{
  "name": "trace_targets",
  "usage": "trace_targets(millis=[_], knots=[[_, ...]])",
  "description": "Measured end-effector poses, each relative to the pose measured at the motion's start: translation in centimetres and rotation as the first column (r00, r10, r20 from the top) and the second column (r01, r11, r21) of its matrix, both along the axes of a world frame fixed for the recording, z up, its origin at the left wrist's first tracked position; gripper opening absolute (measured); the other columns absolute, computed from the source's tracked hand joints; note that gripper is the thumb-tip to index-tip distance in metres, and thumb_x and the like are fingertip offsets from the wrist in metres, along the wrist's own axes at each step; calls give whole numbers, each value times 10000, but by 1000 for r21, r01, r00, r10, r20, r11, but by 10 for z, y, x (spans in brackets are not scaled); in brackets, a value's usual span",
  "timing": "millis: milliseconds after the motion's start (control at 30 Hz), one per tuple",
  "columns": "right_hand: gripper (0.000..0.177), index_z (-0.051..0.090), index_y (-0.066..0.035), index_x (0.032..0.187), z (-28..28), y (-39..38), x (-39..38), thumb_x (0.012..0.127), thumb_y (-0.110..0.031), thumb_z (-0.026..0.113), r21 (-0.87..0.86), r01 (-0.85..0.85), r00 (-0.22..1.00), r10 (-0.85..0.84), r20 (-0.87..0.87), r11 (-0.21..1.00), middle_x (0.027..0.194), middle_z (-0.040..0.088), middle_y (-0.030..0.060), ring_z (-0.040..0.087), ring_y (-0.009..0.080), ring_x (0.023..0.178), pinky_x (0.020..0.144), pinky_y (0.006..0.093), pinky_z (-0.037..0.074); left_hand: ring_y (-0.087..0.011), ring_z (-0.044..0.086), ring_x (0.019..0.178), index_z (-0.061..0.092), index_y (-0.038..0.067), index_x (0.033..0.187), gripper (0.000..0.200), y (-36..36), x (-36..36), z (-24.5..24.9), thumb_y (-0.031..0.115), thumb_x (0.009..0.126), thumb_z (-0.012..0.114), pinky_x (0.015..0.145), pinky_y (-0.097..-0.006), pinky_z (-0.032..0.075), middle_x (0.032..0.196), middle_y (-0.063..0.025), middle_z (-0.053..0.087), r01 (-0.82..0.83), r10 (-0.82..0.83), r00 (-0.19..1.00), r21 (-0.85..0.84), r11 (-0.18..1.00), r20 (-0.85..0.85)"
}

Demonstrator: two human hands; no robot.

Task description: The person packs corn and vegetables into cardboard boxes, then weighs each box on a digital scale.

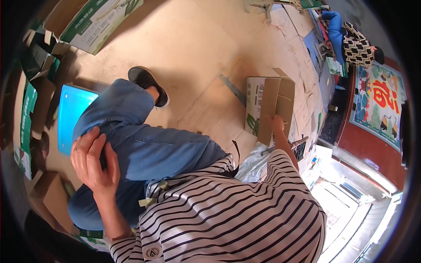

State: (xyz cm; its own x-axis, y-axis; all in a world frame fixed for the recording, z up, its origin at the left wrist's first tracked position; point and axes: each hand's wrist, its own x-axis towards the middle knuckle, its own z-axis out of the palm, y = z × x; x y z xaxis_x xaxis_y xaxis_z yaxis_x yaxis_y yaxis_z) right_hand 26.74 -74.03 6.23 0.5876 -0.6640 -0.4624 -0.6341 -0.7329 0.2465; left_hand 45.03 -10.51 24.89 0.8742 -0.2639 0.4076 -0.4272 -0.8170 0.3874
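A cardboard box with printed lettering and a green plant picture stands on the floor to my right. My right hand grips one of its raised flaps at the near edge, and its fingertips are partly hidden. My left hand rests over my jeans near the knee, fingers stretched and loosely apart. A dark patch shows between its thumb and fingers; I cannot make out whether it is shadow. Just beyond that hand is a bright blue plastic bin or stool, partly covered by my leg.
Printed cartons, including a large green and white one, crowd the left side. A plain brown box sits lower left. Flattened cardboard covers the floor at right. Another person in a patterned top is bent over at upper right.
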Motion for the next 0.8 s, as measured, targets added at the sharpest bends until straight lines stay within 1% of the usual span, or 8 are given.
trace_targets(millis=[133, 233, 333, 433, 533, 633, 700, 800], knots=[[484, 660, -35, 941, 10, 12, 25, 830, -489, 533, -75, -82, 995, 78, -56, 994, 964, 658, 215, 617, 383, 962, 805, 479, 479, -290, 603, 920, 624, 22, 930, 231, 0, -1, -1, -40, 711, 666, 893, -441, 446, 1011, -115, 646, 9, -8, 1000, -15, 1000, 18], [537, 637, 23, 892, 4, 26, 58, 822, -500, 533, 11, -139, 983, 136, 127, 990, 874, 649, 243, 630, 403, 881, 785, 474, 482, -281, 605, 922, 622, 29, 921, 225, -2, 1, -1, -38, 711, 669, 890, -441, 448, 1003, -109, 646, 13, -12, 1000, -22, 1000, 25], [526, 651, 8, 920, -6, 45, 98, 833, -487, 494, 95, -140, 972, 118, 204, 986, 888, 649, 245, 635, 388, 893, 786, 470, 480, -276, 606, 918, 619, 33, 913, 219, -3, 2, 2, -37, 712, 670, 890, -439, 449, 999, -106, 646, 13, -13, 999, -11, 1000, 29], [498, 630, 32, 821, -23, 52, 114, 815, -458, 537, 117, -25, 932, -20, 362, 993, 836, 647, 245, 647, 369, 841, 748, 458, 480, -274, 606, 912, 617, 33, 912, 216, -2, 2, 3, -40, 715, 667, 887, -438, 450, 998, -107, 645, 2, -2, 999, -6, 1000, 47], [467, 629, 25, 787, -33, 56, 121, 825, -429, 527, 40, 43, 895, -57, 443, 998, 725, 644, 221, 655, 334, 690, 636, 430, 494, -279, 606, 905, 616, 31, 911, 223, 3, 0, 0, -34, 705, 670, 879, -440, 450, 993, -110, 643, 3, -2, 998, -20, 1000, 62], [516, 634, 33, 885, -13, 59, 125, 820, -457, 488, 310, 149, 939, -232, 254, 939, 738, 657, 196, 657, 334, 685, 694, 435, 495, -286, 607, 900, 617, 31, 911, 238, 5, -2, 7, -15, 686, 683, 870, -441, 450, 987, -115, 640, 25, -23, 999, -43, 999, 37], [502, 629, 33, 891, -28, 44, 121, 833, -449, 500, 345, 70, 984, -123, 132, 936, 687, 647, 195, 647, 277, 576, 622, 368, 506, -295, 595, 939, 618, 34, 924, 261, 8, -5, 9, 20, 675, 692, 875, -452, 446, 1041, -128, 619, 59, -59, 998, -104, 993, 4], [538, 497, -4, 1212, 5, 74, 140, 833, -376, 586, -48, -65, 978, 73, 197, 997, 1043, 611, 193, 635, 318, 913, 766, 439, 509, -314, 575, 998, 619, 37, 957, 299, 20, -10, 26, 54, 670, 700, 927, -476, 423, 1115, -153, 586, 39, -54, 997, -243, 969, -54]])
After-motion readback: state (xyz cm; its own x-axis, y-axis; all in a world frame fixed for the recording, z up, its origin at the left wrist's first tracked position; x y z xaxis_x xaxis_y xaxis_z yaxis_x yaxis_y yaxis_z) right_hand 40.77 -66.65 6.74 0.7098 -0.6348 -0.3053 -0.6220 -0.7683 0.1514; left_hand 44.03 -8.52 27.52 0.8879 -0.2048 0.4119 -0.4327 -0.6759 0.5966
